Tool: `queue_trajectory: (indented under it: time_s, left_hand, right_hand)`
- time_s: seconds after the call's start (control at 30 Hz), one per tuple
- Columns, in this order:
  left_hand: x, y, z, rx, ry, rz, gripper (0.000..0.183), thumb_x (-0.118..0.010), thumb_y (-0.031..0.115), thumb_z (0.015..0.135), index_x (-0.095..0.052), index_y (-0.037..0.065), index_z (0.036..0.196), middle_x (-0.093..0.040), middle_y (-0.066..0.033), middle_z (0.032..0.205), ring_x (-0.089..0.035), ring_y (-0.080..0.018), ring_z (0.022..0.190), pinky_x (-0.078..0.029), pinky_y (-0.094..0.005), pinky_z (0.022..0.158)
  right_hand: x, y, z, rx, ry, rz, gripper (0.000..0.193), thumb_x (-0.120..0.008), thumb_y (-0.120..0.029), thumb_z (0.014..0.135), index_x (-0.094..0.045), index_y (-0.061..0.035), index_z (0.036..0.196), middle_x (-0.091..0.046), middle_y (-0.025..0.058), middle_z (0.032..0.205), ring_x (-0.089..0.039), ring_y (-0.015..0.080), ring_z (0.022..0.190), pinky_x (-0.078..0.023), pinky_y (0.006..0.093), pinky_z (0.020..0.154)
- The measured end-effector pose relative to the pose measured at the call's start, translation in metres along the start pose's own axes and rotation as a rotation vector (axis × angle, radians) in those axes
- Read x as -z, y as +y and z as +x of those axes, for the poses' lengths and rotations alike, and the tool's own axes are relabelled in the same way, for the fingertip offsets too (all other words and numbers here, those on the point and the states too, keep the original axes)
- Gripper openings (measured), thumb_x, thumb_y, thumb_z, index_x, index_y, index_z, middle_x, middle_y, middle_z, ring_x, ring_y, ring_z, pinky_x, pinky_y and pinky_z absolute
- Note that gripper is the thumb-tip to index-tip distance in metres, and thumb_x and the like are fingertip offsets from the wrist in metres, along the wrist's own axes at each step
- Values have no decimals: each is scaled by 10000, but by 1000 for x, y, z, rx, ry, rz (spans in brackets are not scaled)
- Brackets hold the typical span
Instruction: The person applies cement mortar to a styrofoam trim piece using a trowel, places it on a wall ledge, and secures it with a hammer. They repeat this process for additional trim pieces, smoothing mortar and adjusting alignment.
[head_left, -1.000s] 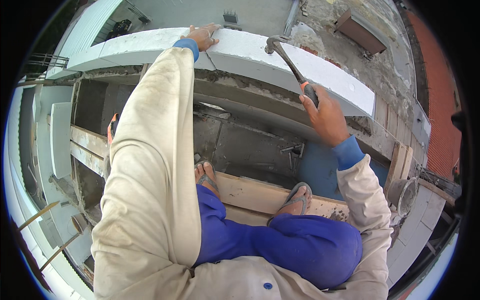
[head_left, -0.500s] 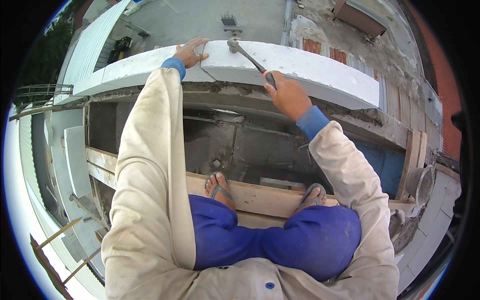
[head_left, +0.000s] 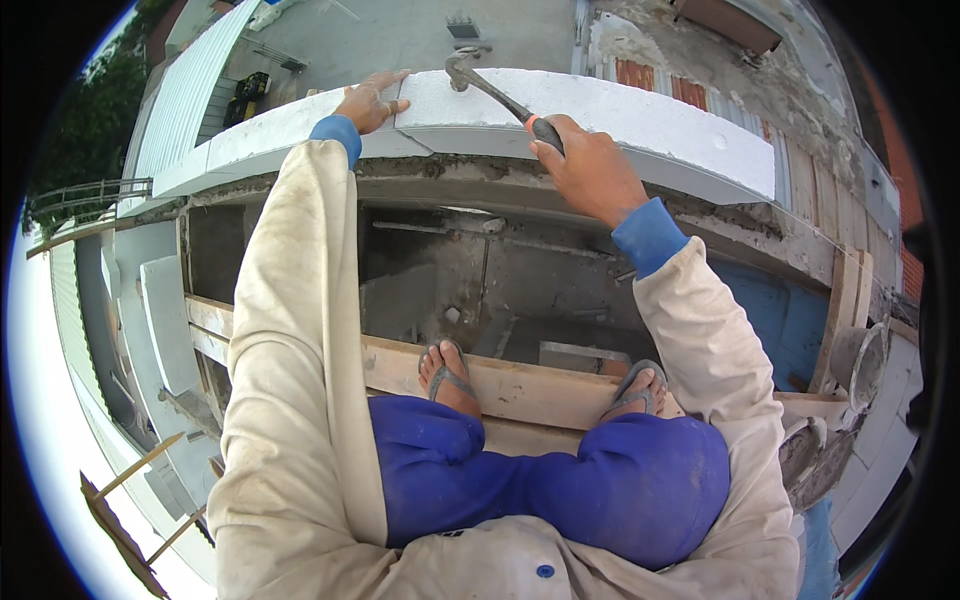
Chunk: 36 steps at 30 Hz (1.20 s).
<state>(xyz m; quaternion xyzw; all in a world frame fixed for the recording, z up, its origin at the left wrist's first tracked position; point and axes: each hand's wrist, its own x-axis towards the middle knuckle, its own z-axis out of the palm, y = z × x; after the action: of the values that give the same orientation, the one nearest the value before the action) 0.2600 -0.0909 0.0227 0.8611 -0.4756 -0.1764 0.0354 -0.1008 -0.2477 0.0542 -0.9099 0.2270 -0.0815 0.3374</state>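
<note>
A row of white lightweight blocks tops the wall ahead of me. My left hand (head_left: 370,104) rests with fingers spread on the left block (head_left: 265,132), its fingertips reaching the joint with the long right block (head_left: 610,125). My right hand (head_left: 592,172) is wrapped round the dark, orange-marked handle of a claw hammer (head_left: 497,95). The hammer's metal head is over the left end of the right block, near its far edge. Whether it touches the block I cannot tell.
My sandalled feet stand on a wooden plank (head_left: 520,392) spanning a deep, dark opening. Buckets (head_left: 856,366) stand at the right beside an upright board (head_left: 843,320). Another pale block (head_left: 170,325) leans at the left. Beyond the wall lies a lower concrete floor (head_left: 400,45).
The hammer head looks slightly higher and closer to the block's far edge. My left hand stays by the joint. The whole view has shifted a little.
</note>
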Motion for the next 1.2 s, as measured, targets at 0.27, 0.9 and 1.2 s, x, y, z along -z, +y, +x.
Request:
queue_trajectory:
  time_s: [0.27,0.9,1.2]
  left_hand:
    - [-1,34,-29,-84,-37,220,1053,-890,240,771,-272,311,1620,-282,5,1692,-268,-411,1537,-298,-601,1241]
    - [2,53,-42,-3,2,321,1032,-765,-2,819,-232,347,1631,-250,73,1698,-305,-421,1518,-440,-647,1145]
    - [8,61,-43,23,-37,291,1046,-761,-18,806,-231,341,1634,-212,79,1711,-256,-418,1539,-391,-688,1159]
  right_hand:
    - [91,31,80,-129,-156,23,454,-562,-430,1031,-632,-10,1188,-670,151,790,-647,229,547,-505,361,482]
    - [-16,74,264,-421,-835,123,356,-719,-331,974,-726,-47,1189,-650,-17,832,-496,72,620,-404,279,500]
    - [-17,67,260,-274,-903,-97,404,-708,-372,978,-747,-88,1263,-680,-39,852,-521,78,676,-420,305,578]
